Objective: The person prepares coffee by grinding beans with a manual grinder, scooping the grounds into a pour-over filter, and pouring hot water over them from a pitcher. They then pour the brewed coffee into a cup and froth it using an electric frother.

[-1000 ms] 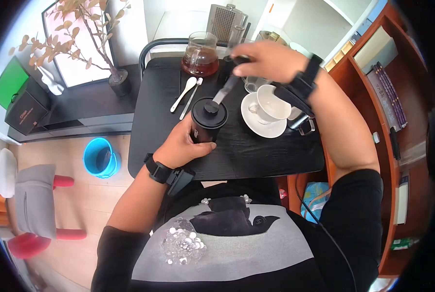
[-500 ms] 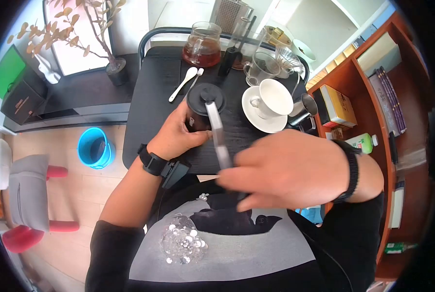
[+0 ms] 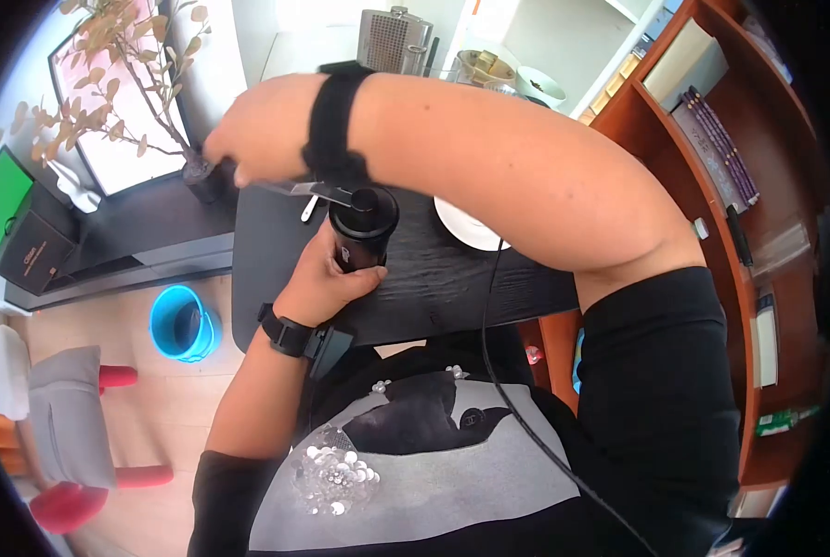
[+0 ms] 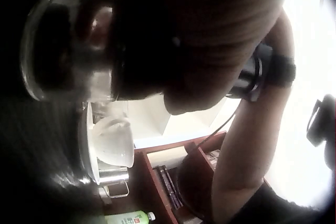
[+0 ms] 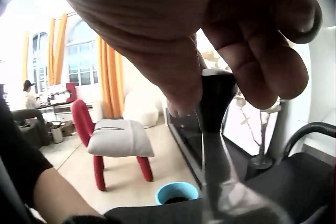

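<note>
My left hand [image 3: 320, 278] grips the body of a black hand grinder [image 3: 359, 243] over the black table [image 3: 434, 288]. From the grinder's top a metal crank arm [image 3: 305, 190] points left. At its far end my right hand [image 3: 266, 130] pinches the black knob [image 5: 216, 100] between thumb and fingers, seen in the right wrist view. My right forearm crosses above the table and hides much of its far side. A white saucer [image 3: 471, 227] shows partly below the forearm; in the left wrist view a white cup [image 4: 114, 141] stands on it, near a glass pot [image 4: 68, 50].
A white spoon [image 3: 309, 210] lies left of the grinder. Behind the forearm are a metal grater-like box [image 3: 389, 42] and a bowl [image 3: 539, 85]. A potted plant [image 3: 200, 176] stands left, a blue bucket [image 3: 183, 323] on the floor, a wooden shelf [image 3: 726, 269] right. A cable hangs across the front.
My right hand has swung the crank from the near side round to the left, after being at the far right a second ago. The left hand still grips the grinder.
</note>
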Action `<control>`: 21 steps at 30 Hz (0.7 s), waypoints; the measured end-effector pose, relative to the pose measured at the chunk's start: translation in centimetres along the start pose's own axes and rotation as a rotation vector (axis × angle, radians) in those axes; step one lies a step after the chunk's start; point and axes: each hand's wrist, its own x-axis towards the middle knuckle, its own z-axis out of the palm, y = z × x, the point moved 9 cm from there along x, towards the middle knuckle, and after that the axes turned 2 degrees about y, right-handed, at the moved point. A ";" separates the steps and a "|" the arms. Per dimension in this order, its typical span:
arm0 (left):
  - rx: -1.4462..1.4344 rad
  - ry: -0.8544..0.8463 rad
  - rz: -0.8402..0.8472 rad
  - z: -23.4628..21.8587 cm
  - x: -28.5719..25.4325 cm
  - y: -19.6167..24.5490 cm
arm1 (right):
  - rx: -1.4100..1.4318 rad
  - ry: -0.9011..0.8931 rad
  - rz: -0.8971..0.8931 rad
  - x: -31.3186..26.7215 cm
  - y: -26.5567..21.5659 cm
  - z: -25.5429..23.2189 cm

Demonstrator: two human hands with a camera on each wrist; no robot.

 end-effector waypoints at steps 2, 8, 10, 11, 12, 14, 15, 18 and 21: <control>0.064 0.010 0.050 -0.1 0.1 0.6 | 0.001 -0.034 0.130 -0.7 3.7 0.6; 0.084 0.054 0.042 -0.1 -0.1 1.1 | 0.043 0.047 0.325 -9.9 10.3 0.7; 0.059 0.055 0.008 -0.2 -0.2 0.8 | 0.064 0.035 0.384 -13.7 10.0 0.3; 0.036 0.058 -0.026 -0.2 -0.3 0.4 | 0.084 0.012 0.433 -15.4 9.7 0.2; 0.032 0.053 -0.026 -0.3 -0.3 0.2 | 0.127 0.003 0.433 -17.1 9.1 0.1; 0.058 0.049 -0.040 -0.5 -0.3 -0.4 | 0.195 -0.034 0.441 -19.8 7.2 -0.1; 0.055 0.044 -0.041 -0.4 -0.2 -0.4 | 0.220 -0.063 0.449 -20.9 5.7 -0.4; 0.076 0.132 -0.015 -1.2 -0.4 -0.1 | 0.360 -0.119 0.296 -22.0 0.2 -1.1; 0.038 0.092 -0.036 -1.2 0.0 -1.5 | 0.474 -0.118 0.085 -20.8 -4.5 -1.3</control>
